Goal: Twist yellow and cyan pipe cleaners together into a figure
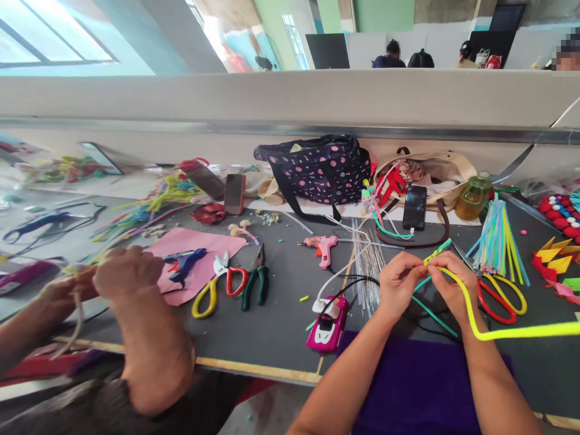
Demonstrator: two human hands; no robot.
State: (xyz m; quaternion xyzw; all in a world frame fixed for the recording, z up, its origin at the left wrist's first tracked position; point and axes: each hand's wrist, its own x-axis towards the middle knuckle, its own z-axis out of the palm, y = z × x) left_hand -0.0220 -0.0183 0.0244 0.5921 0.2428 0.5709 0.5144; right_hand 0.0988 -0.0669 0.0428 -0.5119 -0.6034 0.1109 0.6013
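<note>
Just right of the pink glue gun (322,248) on the worktop (281,302), the left hand (399,281) and right hand (451,284) met, both pinched on a yellow pipe cleaner (475,329). Its length trailed rightward, cut off at the frame edge. Fingers hid the pinched end. A co-worker's hands (122,272) worked well to the left.

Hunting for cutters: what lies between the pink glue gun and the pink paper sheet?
In the head view, green-handled pliers lie between the pink glue gun and the pink paper sheet, beside red-and-yellow-handled cutters.
</note>
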